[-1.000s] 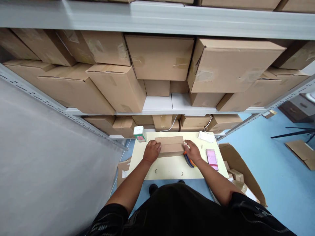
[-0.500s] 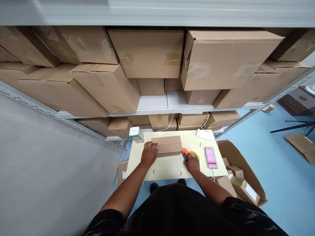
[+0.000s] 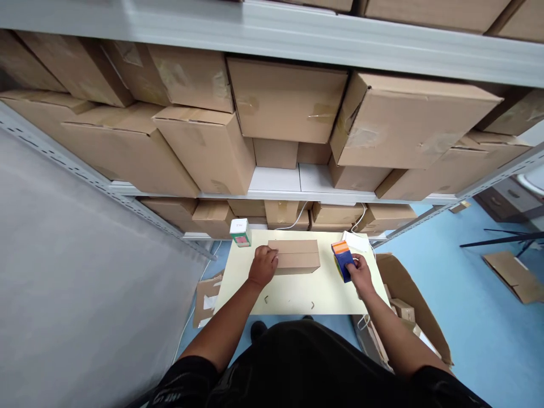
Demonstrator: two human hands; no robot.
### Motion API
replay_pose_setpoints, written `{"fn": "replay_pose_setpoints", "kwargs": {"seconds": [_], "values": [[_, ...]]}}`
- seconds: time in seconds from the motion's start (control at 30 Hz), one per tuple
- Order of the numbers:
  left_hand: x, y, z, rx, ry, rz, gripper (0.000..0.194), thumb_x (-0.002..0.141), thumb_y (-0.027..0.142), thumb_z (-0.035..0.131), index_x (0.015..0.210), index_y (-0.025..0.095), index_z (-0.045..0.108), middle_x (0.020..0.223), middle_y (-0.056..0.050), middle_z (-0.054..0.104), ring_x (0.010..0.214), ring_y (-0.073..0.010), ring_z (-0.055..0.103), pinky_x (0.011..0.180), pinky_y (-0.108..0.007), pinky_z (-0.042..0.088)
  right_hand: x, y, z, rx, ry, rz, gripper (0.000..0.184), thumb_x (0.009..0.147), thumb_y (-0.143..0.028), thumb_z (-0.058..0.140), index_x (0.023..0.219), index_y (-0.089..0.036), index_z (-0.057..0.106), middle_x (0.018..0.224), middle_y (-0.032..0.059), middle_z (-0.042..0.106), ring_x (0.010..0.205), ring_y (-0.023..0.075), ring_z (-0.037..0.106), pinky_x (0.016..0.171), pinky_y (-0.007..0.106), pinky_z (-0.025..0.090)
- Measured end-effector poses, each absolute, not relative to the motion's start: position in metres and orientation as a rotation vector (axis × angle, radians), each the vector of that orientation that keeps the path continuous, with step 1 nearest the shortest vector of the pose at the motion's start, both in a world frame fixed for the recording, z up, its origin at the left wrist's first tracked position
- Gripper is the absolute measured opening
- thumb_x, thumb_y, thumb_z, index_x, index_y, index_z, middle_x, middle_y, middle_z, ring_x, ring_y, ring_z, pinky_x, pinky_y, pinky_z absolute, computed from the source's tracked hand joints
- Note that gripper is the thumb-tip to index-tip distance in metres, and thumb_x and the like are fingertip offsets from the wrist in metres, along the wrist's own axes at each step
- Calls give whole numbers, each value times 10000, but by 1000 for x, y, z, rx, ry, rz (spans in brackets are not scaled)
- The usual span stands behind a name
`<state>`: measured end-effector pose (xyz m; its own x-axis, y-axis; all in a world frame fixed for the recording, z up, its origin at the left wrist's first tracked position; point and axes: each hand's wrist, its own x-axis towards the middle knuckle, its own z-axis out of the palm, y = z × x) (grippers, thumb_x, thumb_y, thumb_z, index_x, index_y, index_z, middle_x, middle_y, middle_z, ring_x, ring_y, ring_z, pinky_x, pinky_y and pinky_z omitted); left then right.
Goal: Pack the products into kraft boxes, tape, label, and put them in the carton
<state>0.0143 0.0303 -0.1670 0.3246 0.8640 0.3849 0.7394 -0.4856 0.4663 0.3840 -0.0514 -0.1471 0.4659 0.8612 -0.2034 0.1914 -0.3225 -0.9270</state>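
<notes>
A small closed cardboard box (image 3: 296,253) lies on the pale yellow table (image 3: 272,294). At its left end is my left hand (image 3: 263,264), with the fingers curled over the top edge near the seam. Off to the right, my right hand (image 3: 359,274) grips a blue and orange tape dispenser (image 3: 345,262), tilted and apart from the box. A bit of the yellow roll shows at the dispenser's left side. A small white and green carton (image 3: 241,233) stands at the table's back left corner.
Shelves (image 3: 276,195) packed with large cardboard boxes (image 3: 293,99) rise behind the table. A white object (image 3: 357,241) with a cable sits at the back right. Beside the table's right edge, a big open carton (image 3: 419,300) holds several small boxes.
My right hand has lifted the tape dispenser and moved it right, away from the box; it now covers the spot where a pink object lay. My left hand stays on the box.
</notes>
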Motion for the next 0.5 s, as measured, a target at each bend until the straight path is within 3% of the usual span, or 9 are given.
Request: {"fn": "replay_pose_setpoints", "kwargs": {"seconds": [0.2,0.37,0.5], "values": [[15,27,-169,2279,1469,951,268,986,230,543,1155,172,743,1054,-123,593,1101,-293,504,1035,-475,484,334,-3,-68,-1524,-1156,1156,565,703,-708,770,937,-222,603,797,25,718,697,202,651,660,308,514],[14,25,-160,2215,1437,915,286,963,206,545,1163,173,746,1072,-122,614,1113,-289,511,1023,-457,482,277,37,-63,-1483,-1465,1313,520,702,-685,775,879,-221,623,737,-5,701,653,175,627,628,279,482],[11,28,-143,2050,1452,845,252,917,188,554,1030,197,779,1056,-107,665,1083,-282,548,1004,-436,476,257,55,-68,-1596,-1657,1241,469,730,-657,766,885,-230,646,727,-19,702,650,172,626,599,260,452]]}}
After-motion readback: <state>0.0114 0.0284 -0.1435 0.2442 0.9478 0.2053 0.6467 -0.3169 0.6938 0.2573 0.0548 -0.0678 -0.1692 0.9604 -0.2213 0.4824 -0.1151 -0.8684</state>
